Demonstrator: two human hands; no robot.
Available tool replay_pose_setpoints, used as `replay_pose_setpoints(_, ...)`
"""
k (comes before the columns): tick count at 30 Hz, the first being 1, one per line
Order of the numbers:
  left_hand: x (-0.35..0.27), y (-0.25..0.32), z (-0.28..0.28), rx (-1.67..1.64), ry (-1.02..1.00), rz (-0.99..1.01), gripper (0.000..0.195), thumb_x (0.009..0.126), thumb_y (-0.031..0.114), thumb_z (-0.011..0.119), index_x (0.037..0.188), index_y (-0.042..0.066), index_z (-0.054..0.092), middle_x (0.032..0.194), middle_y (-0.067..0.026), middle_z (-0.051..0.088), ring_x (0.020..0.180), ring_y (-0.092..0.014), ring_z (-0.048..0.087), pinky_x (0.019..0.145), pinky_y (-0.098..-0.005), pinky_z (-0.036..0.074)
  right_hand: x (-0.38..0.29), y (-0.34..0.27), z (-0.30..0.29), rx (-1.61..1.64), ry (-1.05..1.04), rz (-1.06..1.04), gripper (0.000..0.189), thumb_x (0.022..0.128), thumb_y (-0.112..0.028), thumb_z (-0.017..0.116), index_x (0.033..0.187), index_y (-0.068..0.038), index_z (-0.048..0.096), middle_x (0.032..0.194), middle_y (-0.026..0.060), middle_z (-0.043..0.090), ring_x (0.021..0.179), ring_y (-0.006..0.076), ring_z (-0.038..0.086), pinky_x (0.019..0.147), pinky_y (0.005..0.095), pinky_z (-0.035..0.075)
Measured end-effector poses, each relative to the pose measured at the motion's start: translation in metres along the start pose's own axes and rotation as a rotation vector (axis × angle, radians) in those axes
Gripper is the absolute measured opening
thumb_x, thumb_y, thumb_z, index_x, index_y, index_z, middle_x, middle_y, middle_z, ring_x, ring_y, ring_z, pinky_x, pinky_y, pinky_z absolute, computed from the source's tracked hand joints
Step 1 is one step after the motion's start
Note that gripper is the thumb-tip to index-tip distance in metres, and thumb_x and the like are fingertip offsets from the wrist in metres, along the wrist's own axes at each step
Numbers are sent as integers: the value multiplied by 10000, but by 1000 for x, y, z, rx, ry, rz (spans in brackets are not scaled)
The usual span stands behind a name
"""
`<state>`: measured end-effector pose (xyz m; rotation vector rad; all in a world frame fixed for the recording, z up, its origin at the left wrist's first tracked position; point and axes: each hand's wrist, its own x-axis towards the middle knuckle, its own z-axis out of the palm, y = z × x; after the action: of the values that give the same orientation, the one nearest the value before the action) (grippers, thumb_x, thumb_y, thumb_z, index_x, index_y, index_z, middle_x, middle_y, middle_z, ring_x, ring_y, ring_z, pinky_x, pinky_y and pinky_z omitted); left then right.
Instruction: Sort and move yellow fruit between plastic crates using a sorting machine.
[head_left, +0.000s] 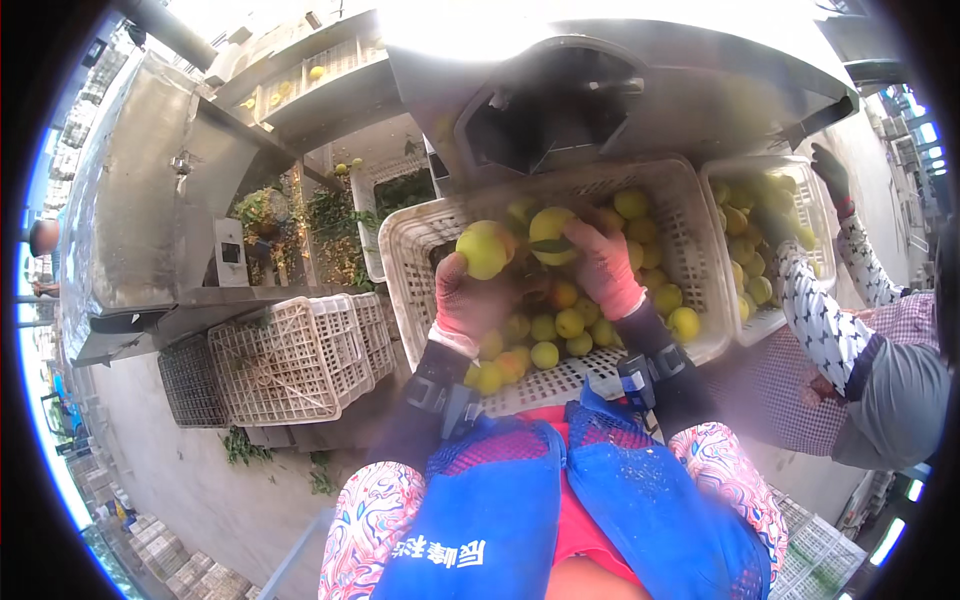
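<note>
My left hand (463, 304), in a pink glove, grips a round yellow-green fruit (480, 251) between thumb and fingers. In my right hand (611, 270), gloved the same way, is another yellow-green fruit (551, 225) with a green leaf (552, 245) against it. Both hands are above a white slatted plastic crate (420, 225) before me. Many loose yellow-green fruits (570, 322) lie in that crate, some with an orange blush. The fingers behind the held fruits are partly hidden and blurred.
A metal machine with a dark opening (551, 101) stands behind the crate. To the right, a co-worker's sleeved arm (814, 300) reaches over a second fruit crate (825, 247). Stacked crates (274, 364) stand at left, near a metal housing (135, 195) and leafy debris (330, 240).
</note>
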<state>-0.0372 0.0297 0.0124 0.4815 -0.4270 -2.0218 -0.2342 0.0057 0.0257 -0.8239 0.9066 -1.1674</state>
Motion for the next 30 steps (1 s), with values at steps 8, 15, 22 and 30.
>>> replay_pose_setpoints(8, -14, 1, 33, 93, 98, 167, 725, 750, 552, 653, 1290, 85, 528, 1306, -136, 534, 1231, -351, 494, 1029, -531, 407, -34, -6, 23, -386, -98, -147, 763, 857, -296, 730, 1447, 37, 380, 1393, 171, 504, 1264, 290, 521, 1089, 383, 390)
replay_pose_setpoints(15, -8, 4, 26, -517, -195, 141, 744, 804, 620, 567, 1337, 105, 511, 1370, -126, 501, 1282, -341, 452, 1086, -519, 353, -45, -16, 28, -917, -3, -497, 899, 695, -231, 839, 1443, 11, 402, 1451, 241, 440, 1343, 366, 443, 1108, 401, 365)
replay_pose_setpoints(22, 1, 11, 38, -313, -142, 283, 713, 849, 619, 522, 1348, 110, 508, 1359, -119, 517, 1273, -299, 463, 1111, -456, 338, -15, -31, 55, -948, 220, -600, 865, 647, -240, 854, 1373, 24, 464, 1225, 223, 598, 1095, 378, 594, 954, 427, 477)
replay_pose_setpoints(30, -3, 22, 22, -240, 21, 192, 615, 853, 457, 609, 1324, 69, 535, 1311, -122, 556, 1186, -287, 521, 1050, -411, 394, 50, -52, 74, -1412, 356, -594, 768, 707, -443, 793, 1283, -8, 531, 1096, 168, 644, 892, 379, 618, 813, 467, 504)
